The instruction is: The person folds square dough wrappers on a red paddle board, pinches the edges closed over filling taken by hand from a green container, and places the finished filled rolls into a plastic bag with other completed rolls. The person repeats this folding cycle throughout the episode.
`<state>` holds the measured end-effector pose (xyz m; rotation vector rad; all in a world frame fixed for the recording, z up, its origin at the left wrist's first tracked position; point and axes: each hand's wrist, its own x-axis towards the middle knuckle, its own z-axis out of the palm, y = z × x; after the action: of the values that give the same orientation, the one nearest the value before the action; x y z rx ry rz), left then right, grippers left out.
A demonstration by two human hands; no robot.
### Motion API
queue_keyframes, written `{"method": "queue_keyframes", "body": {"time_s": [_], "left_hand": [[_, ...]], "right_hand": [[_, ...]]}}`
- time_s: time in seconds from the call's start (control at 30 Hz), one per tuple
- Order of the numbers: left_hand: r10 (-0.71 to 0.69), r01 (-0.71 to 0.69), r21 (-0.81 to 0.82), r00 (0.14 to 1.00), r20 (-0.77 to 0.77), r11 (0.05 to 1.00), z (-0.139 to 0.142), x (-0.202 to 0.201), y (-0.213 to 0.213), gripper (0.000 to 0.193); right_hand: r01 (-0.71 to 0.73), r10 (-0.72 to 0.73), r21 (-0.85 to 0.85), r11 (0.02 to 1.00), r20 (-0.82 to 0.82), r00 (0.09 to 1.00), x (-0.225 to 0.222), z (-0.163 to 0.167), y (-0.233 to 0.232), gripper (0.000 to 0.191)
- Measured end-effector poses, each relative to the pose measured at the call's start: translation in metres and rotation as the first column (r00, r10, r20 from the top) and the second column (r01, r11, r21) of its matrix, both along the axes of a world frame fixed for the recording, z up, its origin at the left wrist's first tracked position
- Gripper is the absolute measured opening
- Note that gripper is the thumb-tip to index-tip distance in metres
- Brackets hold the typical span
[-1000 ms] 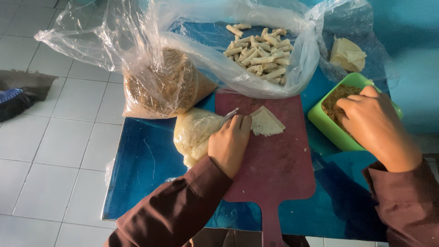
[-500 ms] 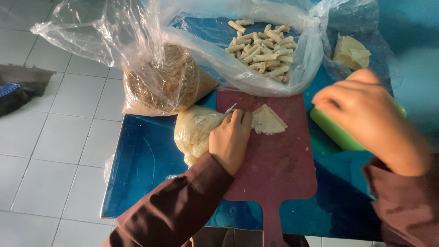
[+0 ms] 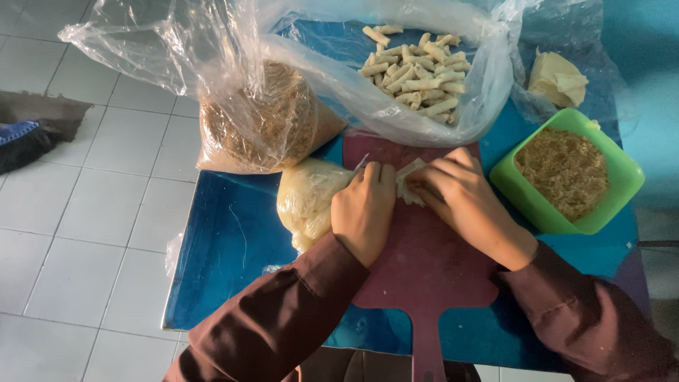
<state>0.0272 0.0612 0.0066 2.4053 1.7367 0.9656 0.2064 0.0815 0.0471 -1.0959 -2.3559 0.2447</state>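
Observation:
A pale pastry wrapper [image 3: 410,185] lies on a dark red cutting board [image 3: 424,276]. My left hand [image 3: 364,212] rests on its left edge, fingers pressed down. My right hand [image 3: 467,201] covers its right side with fingertips pinching the sheet. A clear bag of stacked wrappers [image 3: 308,198] sits just left of my left hand. A green bowl [image 3: 622,177] of brown crumbly filling stands to the right of my right hand.
A large clear bag [image 3: 453,124] with several finished rolls [image 3: 414,71] lies behind the board. A bag of brown shredded filling [image 3: 265,124] sits at the back left. Folded wrappers [image 3: 559,78] rest at the back right. The blue table [image 3: 226,240] stands on white floor tiles.
My right hand has left the green bowl and come left onto the wrapper on the board. My left hand has stayed in place on the wrapper.

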Motion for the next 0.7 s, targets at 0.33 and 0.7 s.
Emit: {"method": "queue_keyframes", "body": {"time_s": [0.33, 0.7], "left_hand": [[-0.019, 0.020, -0.031, 0.999, 0.036, 0.999, 0.007, -0.001, 0.002, 0.015], [-0.100, 0.099, 0.019, 0.994, 0.039, 0.995, 0.016, -0.002, 0.000, 0.017]], "right_hand": [[0.027, -0.028, 0.055, 0.998, 0.020, 0.999, 0.012, -0.010, -0.004, 0.029], [0.111, -0.116, 0.127, 0.986, 0.026, 0.993, 0.013, -0.010, -0.007, 0.012]]}}
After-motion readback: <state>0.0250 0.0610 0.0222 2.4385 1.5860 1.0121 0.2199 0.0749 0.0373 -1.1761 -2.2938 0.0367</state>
